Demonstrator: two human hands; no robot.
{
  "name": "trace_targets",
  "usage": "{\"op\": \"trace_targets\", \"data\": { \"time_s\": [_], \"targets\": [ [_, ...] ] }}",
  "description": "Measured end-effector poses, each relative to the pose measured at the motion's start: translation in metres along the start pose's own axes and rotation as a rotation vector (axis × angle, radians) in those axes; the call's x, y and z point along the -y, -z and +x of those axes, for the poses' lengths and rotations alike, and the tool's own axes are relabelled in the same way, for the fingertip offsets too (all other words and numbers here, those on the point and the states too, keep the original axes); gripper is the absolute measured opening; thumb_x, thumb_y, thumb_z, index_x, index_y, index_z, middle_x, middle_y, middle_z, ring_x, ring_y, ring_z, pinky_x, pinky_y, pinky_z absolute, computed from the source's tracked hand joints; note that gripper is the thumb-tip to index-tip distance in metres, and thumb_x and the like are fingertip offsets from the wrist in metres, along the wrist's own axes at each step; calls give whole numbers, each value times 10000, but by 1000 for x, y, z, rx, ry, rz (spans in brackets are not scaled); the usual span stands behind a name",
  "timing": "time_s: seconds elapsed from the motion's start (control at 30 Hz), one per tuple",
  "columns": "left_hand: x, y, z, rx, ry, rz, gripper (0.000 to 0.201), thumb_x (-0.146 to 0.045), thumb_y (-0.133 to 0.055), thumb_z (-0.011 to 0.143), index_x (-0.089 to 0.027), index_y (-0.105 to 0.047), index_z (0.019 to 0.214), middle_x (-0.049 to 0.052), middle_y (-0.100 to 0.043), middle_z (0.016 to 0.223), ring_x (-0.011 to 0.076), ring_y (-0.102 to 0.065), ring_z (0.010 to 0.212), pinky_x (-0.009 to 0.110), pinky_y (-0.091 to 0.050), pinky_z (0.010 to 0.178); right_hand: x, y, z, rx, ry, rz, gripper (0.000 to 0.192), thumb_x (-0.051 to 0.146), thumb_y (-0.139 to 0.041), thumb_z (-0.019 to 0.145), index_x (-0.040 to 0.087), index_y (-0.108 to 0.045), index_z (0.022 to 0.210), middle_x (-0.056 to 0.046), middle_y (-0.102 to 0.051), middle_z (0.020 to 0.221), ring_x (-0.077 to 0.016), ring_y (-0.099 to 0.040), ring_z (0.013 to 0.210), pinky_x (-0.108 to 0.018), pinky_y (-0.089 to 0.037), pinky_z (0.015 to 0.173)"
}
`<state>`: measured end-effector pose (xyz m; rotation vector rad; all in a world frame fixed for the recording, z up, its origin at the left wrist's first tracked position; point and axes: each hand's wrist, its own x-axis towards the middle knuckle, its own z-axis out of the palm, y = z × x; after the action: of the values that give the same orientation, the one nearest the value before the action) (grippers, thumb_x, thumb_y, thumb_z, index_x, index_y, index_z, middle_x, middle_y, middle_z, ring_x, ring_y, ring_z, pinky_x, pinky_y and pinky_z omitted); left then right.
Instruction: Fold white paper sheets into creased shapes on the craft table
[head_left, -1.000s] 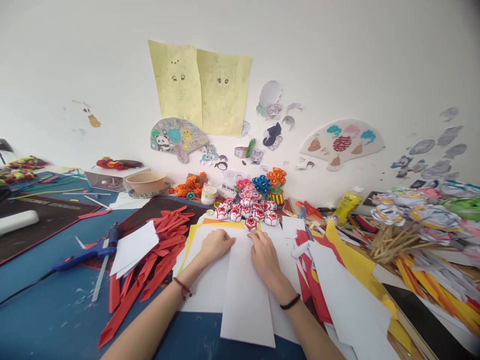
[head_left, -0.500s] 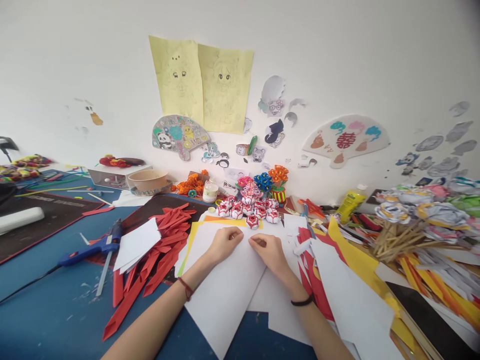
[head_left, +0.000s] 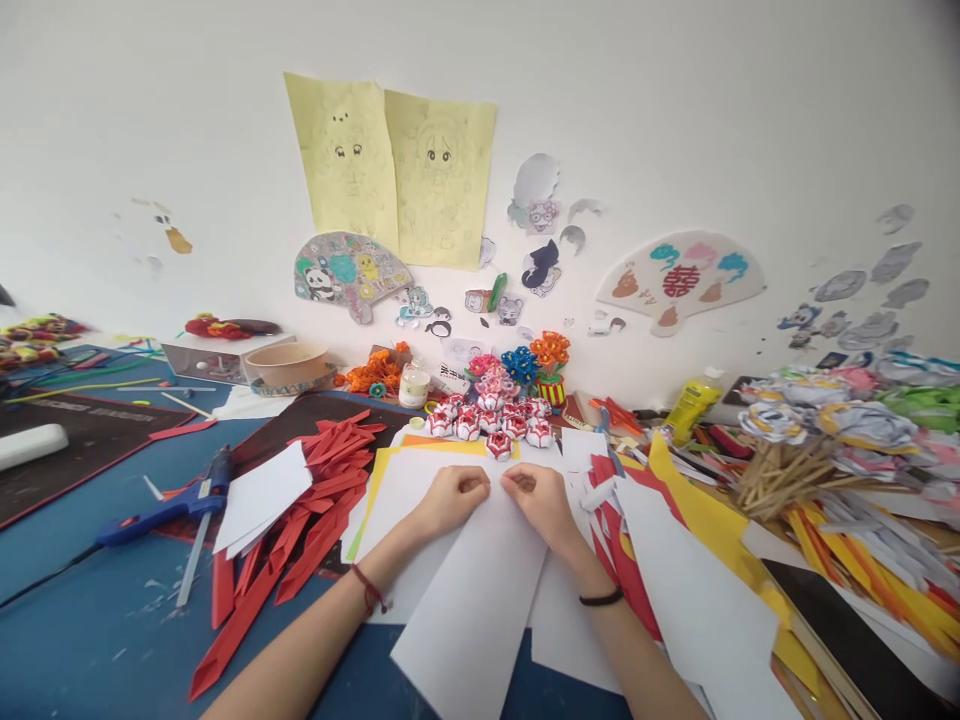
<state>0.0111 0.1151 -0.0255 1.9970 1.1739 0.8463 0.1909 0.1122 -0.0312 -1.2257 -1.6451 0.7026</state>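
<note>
Left hand (head_left: 450,497) and right hand (head_left: 541,498) curled, pinching white paper sheet (head_left: 480,590) top edge

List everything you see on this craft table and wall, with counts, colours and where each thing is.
white sheet: one, white, table centre, top edge pinched by both hands
red paper strips: many, red, left of the sheet
glue gun: one, blue, far left
paper flowers: cluster, red and white, behind the hands
glue bottle: one, yellow, right rear
bowl: one, tan, left rear
drawings: two, yellow, wall
left hand: one, on sheet
right hand: one, on sheet
</note>
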Motion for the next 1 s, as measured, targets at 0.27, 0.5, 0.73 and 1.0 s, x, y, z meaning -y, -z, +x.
{"op": "trace_targets", "data": {
  "time_s": [0.27, 0.5, 0.73, 1.0],
  "targets": [
    [-8, 9, -7, 148, -44, -42, 178, -229, -441, 730, -137, -581, 670, -26, -477, 622, 97, -386, 594, 204, -284, 537, -34, 39, 13, -360, -149, 2, 276, 379, -667, 657, 131, -717, 768, -111, -731, 770, -263, -680, 739, -370, -524, 737],
    [-6, 31, -9, 253, -3, -97, 165, -278, -482, 722, -145, -553, 655, -45, -409, 586, 83, -333, 557, 206, -254, 498, -50, 57, 15, -518, -223, 1, 299, 389, -686, 635, 127, -730, 773, -122, -738, 789, -288, -684, 775, -396, -521, 770],
    [2, 61, -10, 350, 83, -177, 125, -252, -498, 688, -150, -551, 638, -25, -513, 567, 87, -445, 525, 198, -362, 514, -65, 59, 17, -570, -273, 27, 305, 390, -702, 616, 139, -734, 784, -97, -736, 755, -297, -687, 776, -411, -518, 794],
    [9, 89, -13, 264, 92, -156, 151, -252, -501, 706, -143, -573, 631, -5, -546, 584, 94, -489, 546, 200, -390, 523, -79, 69, 21, -656, -264, 53, 361, 393, -683, 623, 103, -724, 834, -133, -729, 783, -300, -679, 781, -422, -508, 803]
  ]
}}
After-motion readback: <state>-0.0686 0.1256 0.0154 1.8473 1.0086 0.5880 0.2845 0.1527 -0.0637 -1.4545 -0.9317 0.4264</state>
